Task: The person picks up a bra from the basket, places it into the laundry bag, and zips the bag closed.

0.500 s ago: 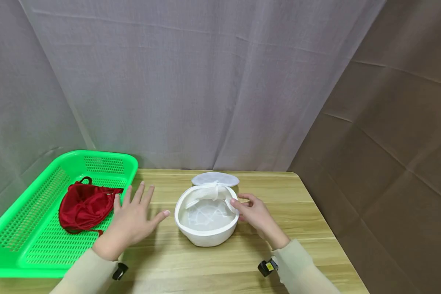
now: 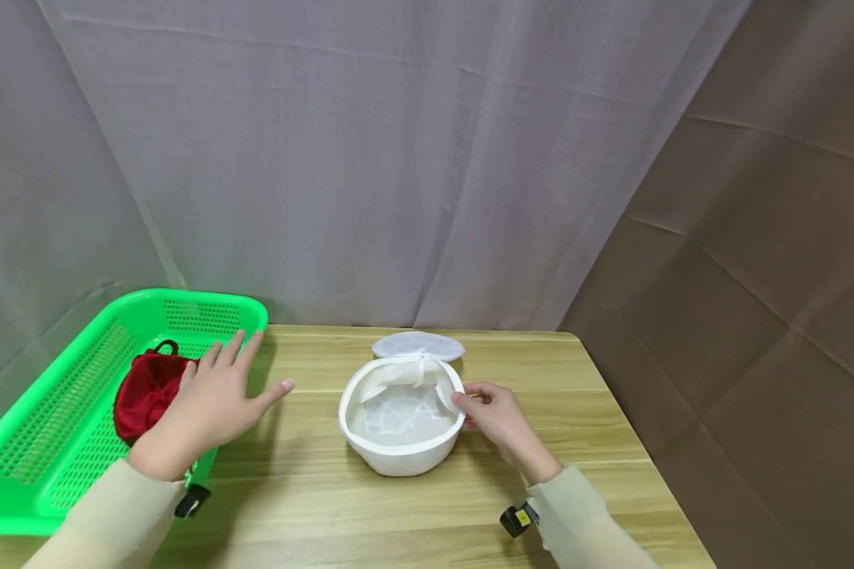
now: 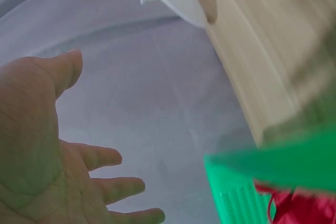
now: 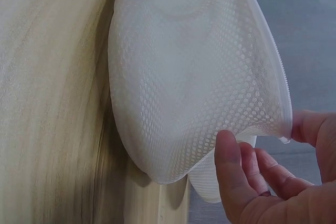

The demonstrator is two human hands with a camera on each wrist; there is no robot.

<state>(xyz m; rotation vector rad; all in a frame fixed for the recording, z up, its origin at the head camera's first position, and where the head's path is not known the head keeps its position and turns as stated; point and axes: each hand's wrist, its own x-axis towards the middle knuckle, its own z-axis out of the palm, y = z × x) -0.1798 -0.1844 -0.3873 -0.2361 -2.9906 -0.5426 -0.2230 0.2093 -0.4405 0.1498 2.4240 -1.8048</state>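
A white mesh laundry bag (image 2: 406, 460) stands on the table, its zipped top unfastened and the oval lid (image 2: 418, 345) folded back behind it. My right hand (image 2: 501, 423) pinches the bag's right rim between thumb and fingers; honeycomb mesh and a zipper edge show in the right wrist view on the bag (image 4: 184, 77). With fingers spread and straight, my left hand (image 2: 209, 403) hovers over the right side of a green plastic basket (image 2: 206, 297), holding nothing. Inside the basket lies a red satin drawstring pouch (image 2: 142, 395), partly hidden behind that hand.
The wooden table (image 2: 313, 506) runs between the basket and the bag. A grey curtain (image 2: 341, 197) hangs behind its far edge, and a brown cloth wall (image 2: 754, 316) rises along the right.
My left hand has moved left, away from the bag and further over the basket, covering more of the red pouch. The right hand keeps its pinch on the rim.
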